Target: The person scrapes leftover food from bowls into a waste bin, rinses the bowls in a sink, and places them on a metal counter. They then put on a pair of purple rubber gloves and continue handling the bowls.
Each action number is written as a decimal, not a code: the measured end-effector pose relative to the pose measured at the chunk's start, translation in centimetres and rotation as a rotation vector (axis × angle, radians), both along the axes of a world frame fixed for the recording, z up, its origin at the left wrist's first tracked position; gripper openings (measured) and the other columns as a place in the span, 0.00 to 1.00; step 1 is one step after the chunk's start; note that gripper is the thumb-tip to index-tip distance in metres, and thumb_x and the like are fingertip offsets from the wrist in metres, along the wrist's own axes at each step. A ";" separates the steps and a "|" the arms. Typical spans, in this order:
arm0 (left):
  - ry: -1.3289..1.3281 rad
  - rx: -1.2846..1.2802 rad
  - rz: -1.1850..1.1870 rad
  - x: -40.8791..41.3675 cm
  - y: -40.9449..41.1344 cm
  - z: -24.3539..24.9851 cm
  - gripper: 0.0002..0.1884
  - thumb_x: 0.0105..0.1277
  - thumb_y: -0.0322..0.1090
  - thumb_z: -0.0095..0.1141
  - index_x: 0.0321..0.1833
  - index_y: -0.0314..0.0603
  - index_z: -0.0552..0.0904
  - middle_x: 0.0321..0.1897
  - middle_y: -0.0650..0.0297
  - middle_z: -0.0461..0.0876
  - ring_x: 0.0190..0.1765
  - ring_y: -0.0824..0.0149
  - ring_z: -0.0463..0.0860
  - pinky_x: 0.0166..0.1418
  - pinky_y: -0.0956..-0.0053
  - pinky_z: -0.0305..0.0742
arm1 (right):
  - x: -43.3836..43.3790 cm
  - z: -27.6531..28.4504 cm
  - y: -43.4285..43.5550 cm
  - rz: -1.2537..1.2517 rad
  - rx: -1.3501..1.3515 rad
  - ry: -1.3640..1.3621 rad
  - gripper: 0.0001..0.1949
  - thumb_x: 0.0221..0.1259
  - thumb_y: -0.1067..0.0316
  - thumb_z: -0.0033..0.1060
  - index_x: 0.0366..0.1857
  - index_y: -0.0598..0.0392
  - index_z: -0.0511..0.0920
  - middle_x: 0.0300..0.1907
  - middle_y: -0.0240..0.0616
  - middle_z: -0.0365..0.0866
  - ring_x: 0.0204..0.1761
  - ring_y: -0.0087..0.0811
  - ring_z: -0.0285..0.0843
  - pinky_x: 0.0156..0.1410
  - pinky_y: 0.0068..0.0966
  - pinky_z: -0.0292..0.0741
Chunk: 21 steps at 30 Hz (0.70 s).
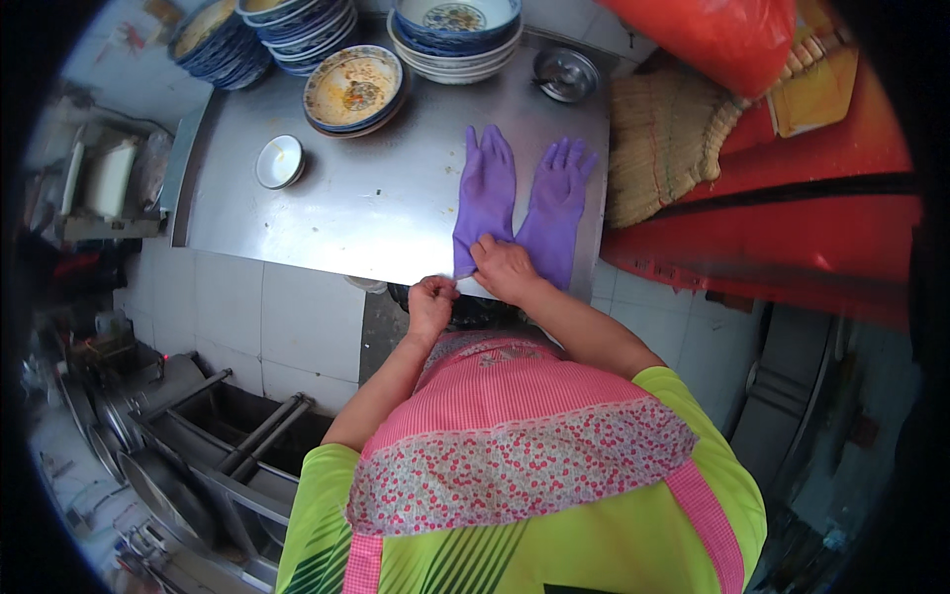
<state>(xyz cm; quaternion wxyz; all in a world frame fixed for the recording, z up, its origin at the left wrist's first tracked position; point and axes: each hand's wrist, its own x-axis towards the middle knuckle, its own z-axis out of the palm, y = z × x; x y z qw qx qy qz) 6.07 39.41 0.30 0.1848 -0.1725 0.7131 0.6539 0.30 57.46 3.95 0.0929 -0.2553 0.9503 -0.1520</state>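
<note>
Two purple rubber gloves, a left-lying one and a right-lying one, rest side by side on a stainless steel table, fingers pointing away from me. My right hand grips the cuff of the left-lying glove with bent fingers. Just off the table's front edge, my left hand has its fingers curled beside that cuff's corner. Motion blur at its fingertips hides whether it pinches the cuff.
Stacks of blue-patterned bowls line the table's back, with food-stained bowls before them. A small white bowl sits left, a metal bowl back right. A straw broom adjoins the right edge. Metal sinks stand lower left.
</note>
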 end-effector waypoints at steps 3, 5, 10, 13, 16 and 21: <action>0.113 -0.102 -0.020 0.5 -0.7 -0.2 0.21 0.59 0.27 0.61 0.55 0.27 0.76 0.42 0.56 0.81 0.40 0.69 0.82 0.43 0.78 0.77 | -0.4 -0.7 0.2 -0.115 -0.108 -0.025 0.15 0.49 0.58 0.66 0.36 0.57 0.78 0.37 0.44 0.78 0.39 0.47 0.79 0.43 0.42 0.76; 0.130 -0.161 0.024 -0.3 0.0 2.4 0.28 0.58 0.29 0.64 0.61 0.26 0.73 0.45 0.54 0.80 0.43 0.67 0.82 0.46 0.76 0.78 | -0.9 0.1 0.6 -0.203 -0.220 -0.071 0.12 0.50 0.60 0.65 0.32 0.56 0.78 0.35 0.44 0.78 0.38 0.47 0.79 0.42 0.42 0.75; 0.321 -0.040 0.014 -3.8 2.4 5.8 0.33 0.58 0.42 0.65 0.62 0.25 0.71 0.42 0.53 0.81 0.37 0.64 0.82 0.45 0.72 0.78 | -3.3 4.4 0.9 -0.184 -0.380 -0.144 0.08 0.52 0.65 0.59 0.25 0.60 0.77 0.27 0.50 0.77 0.34 0.50 0.77 0.39 0.43 0.72; 0.344 -0.151 -0.001 -6.5 2.7 8.6 0.32 0.58 0.43 0.64 0.61 0.26 0.72 0.32 0.55 0.82 0.32 0.64 0.82 0.43 0.71 0.78 | -4.2 6.6 1.0 -0.138 -0.435 -0.227 0.07 0.52 0.67 0.58 0.25 0.60 0.78 0.27 0.51 0.78 0.34 0.51 0.77 0.40 0.44 0.72; 0.558 -0.393 -0.061 -7.8 2.7 10.2 0.24 0.60 0.36 0.60 0.58 0.34 0.75 0.27 0.54 0.82 0.30 0.58 0.82 0.37 0.67 0.76 | -4.9 8.9 1.1 -0.216 -0.526 -0.357 0.07 0.53 0.68 0.56 0.25 0.60 0.78 0.28 0.51 0.78 0.35 0.51 0.78 0.40 0.44 0.73; 0.858 -0.631 -0.159 -9.1 1.8 13.4 0.25 0.57 0.28 0.54 0.61 0.42 0.74 0.30 0.53 0.82 0.33 0.50 0.82 0.38 0.61 0.77 | -6.2 13.9 1.4 -0.230 -0.258 0.146 0.06 0.55 0.68 0.55 0.29 0.58 0.80 0.32 0.48 0.81 0.36 0.49 0.81 0.41 0.42 0.76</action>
